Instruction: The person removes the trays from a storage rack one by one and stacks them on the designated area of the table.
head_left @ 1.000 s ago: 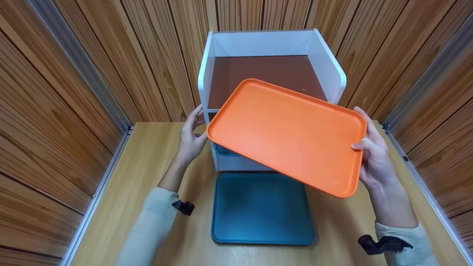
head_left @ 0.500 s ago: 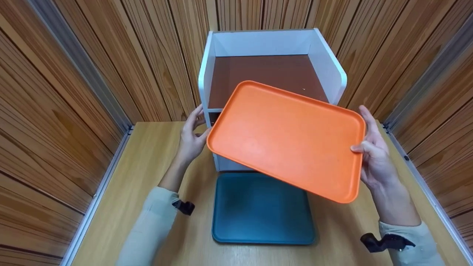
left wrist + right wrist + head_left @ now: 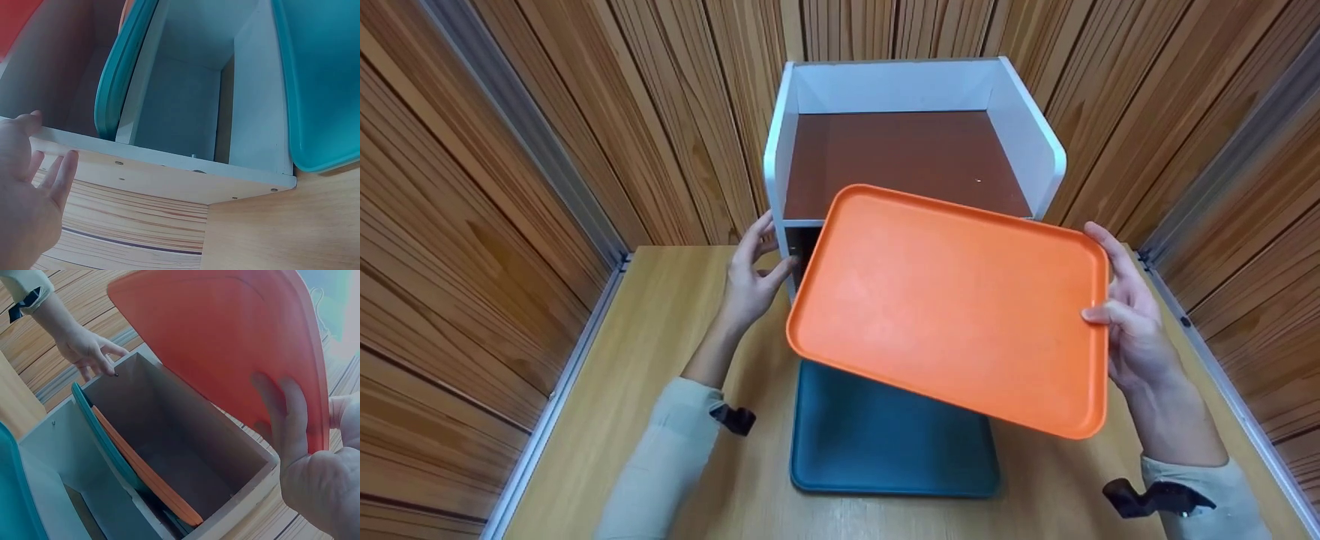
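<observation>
My right hand [image 3: 1136, 322] grips the right short edge of an orange tray [image 3: 949, 307], thumb over the rim and fingers beneath. The tray hangs tilted in front of a white shelf unit [image 3: 1039, 150]. At the unit's left side panel is my left hand [image 3: 750, 281], its thumb over the front edge and its fingers along the outer face. Inside the middle compartment lie a teal tray [image 3: 108, 104] and, on it, another orange tray [image 3: 149, 467]. A further teal tray [image 3: 892, 450] lies on the table before the unit, partly covered by the held tray in the head view.
The unit's brown top shelf [image 3: 900, 154] sits between white walls. Below the middle compartment, the left wrist view shows a lower compartment [image 3: 180, 101]. Wood-panelled walls [image 3: 472, 225] with metal rails enclose the wooden table [image 3: 675, 300] at the back and sides.
The orange tray in my right hand has come down and toward me, covering more of the teal tray on the table and uncovering more of the top shelf. My left hand has stayed in place.
</observation>
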